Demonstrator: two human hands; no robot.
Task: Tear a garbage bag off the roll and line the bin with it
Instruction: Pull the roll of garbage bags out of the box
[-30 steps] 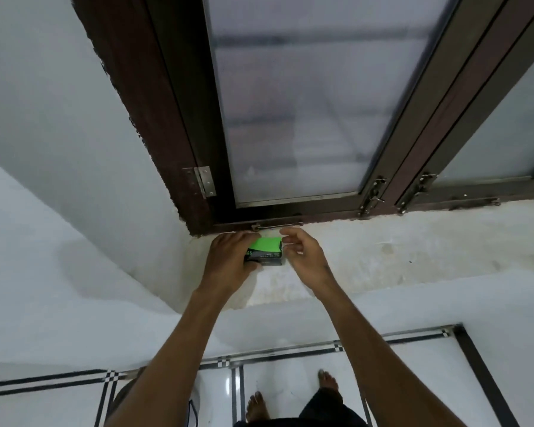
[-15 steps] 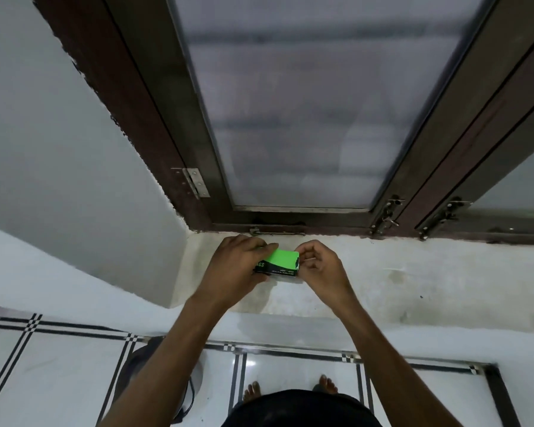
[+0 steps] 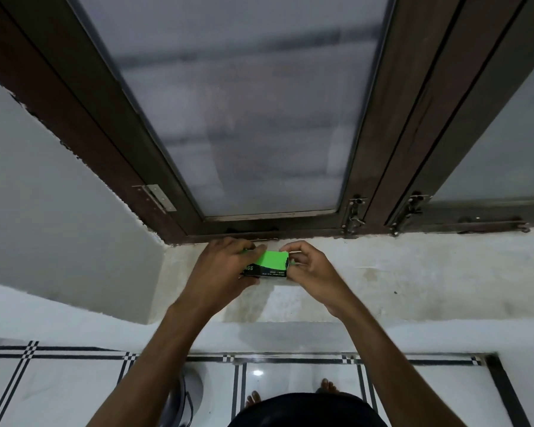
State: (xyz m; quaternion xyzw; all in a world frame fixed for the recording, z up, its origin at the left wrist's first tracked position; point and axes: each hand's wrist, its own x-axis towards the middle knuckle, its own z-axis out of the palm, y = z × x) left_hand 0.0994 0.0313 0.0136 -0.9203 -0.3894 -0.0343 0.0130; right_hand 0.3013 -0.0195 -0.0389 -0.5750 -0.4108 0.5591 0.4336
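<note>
A small green and black box of garbage bags (image 3: 269, 265) is held over the white window sill (image 3: 413, 272), just below the window frame. My left hand (image 3: 222, 269) grips the box's left end, fingers curled over its top. My right hand (image 3: 309, 266) pinches the box's right end, where the flap edge looks torn. The roll inside is hidden. Part of a grey bin (image 3: 191, 399) shows on the floor under my left forearm.
A dark wooden window frame (image 3: 379, 149) with frosted panes rises behind the sill, with metal latches (image 3: 355, 214) at its lower edge. A white wall stands to the left. White floor tiles with black lines lie below, and my bare feet are visible.
The view has tilted down and closer. Both hands still hold the box, now slightly nearer to me on the sill; my right fingers have shifted onto the box's right end.
</note>
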